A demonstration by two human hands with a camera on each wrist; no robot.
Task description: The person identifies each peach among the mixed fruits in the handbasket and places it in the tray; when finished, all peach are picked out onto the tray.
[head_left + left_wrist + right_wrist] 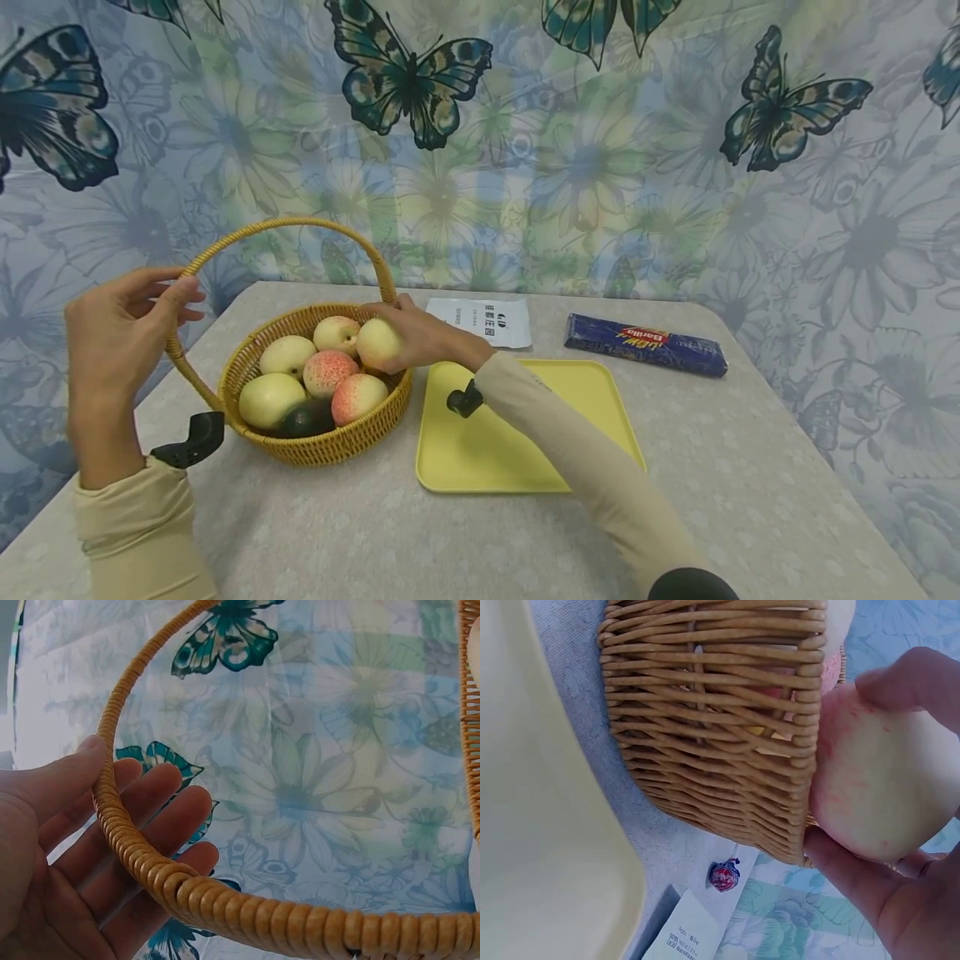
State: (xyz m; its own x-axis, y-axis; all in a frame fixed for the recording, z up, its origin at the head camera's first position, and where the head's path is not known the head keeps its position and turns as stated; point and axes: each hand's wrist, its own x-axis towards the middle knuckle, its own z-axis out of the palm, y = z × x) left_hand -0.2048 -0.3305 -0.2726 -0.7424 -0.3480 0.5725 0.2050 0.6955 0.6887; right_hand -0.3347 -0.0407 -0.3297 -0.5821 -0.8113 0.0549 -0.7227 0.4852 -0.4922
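Right sleeve (592, 467) crosses yellow tray (480, 450) beside fruit basket (330, 446), white packet (483, 321) behind.

Cannot read the small print on the white packet (468, 319) or the wrapped candy (724, 875). Cannot see the yellow tray (457, 458) beneath the right sleeve (577, 467), nor the part of the peach (377, 342) behind the right hand (420, 335). In the left wrist view, lose the left hand (82, 847) partly leftward, the basket handle (112, 802) upward.

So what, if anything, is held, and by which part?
Right hand grips a pale peach round its sides; left hand loosely holds the basket handle at its left side.
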